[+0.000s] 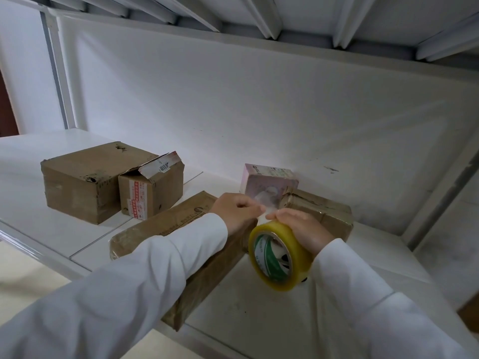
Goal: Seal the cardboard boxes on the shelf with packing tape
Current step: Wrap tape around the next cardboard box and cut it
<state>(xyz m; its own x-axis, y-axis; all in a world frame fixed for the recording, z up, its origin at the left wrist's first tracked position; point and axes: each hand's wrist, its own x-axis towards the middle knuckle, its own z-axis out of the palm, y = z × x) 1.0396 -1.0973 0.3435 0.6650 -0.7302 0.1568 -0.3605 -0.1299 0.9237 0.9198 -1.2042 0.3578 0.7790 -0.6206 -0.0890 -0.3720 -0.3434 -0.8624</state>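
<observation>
The right hand [300,226] grips the tape roll [281,256] near the shelf's [46,242] front edge while the left hand [237,209] pinches its free end, just left, over the long flat box [166,229].

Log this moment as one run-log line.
step: freeing tape end | right hand: holds tape roll | left hand: pinches tape end | long flat box: under left forearm | shelf: four other boxes

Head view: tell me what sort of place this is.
Probably a storeroom or parcel packing area: white metal shelf, several worn cardboard boxes, and a tape roll in the hands.
</observation>
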